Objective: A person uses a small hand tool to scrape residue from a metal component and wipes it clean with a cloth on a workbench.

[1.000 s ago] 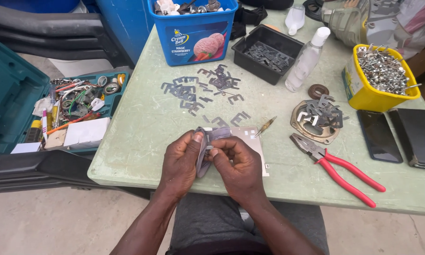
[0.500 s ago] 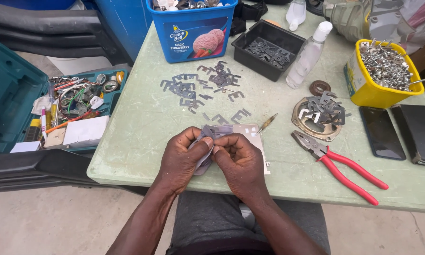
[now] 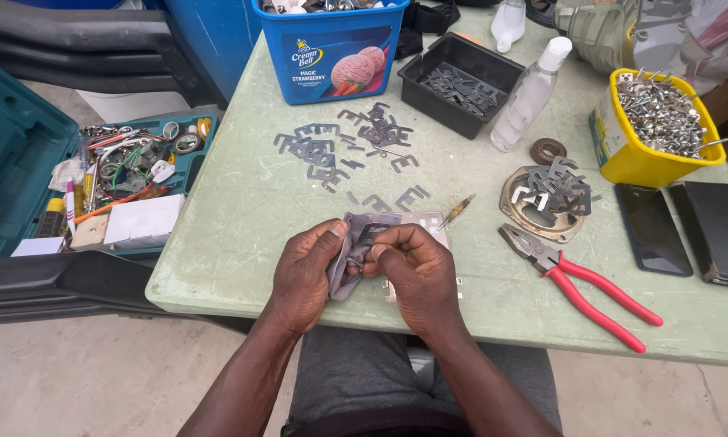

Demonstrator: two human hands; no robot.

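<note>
- Left hand (image 3: 306, 277) closed on a grey cloth (image 3: 349, 257), thumb pressed onto its top fold.
- Right hand (image 3: 415, 273) pinched together with it on the same cloth, fingertips (image 3: 378, 249) touching a small dark metal piece (image 3: 370, 235) half wrapped inside.
- Cloth and piece held between both hands, just above the near edge of the pale green table (image 3: 234, 210).
- Directly beneath the grip, a flat light metal plate (image 3: 430, 222), partly hidden by the right hand.
- Just beyond the grip, a small screwdriver bit (image 3: 458, 210); farther out, scattered grey metal clips (image 3: 332, 150).
- Right of the grip, red-handled pliers (image 3: 578, 283), a round metal disc (image 3: 542, 198) piled with clips, two dark phones (image 3: 692, 231), a yellow tub of screws (image 3: 651, 129).
- Far beyond, a black tray (image 3: 461, 81), a clear bottle (image 3: 530, 93), a blue tub (image 3: 332, 48).
- Left of the grip, off the table, an open teal toolbox (image 3: 24, 162).
</note>
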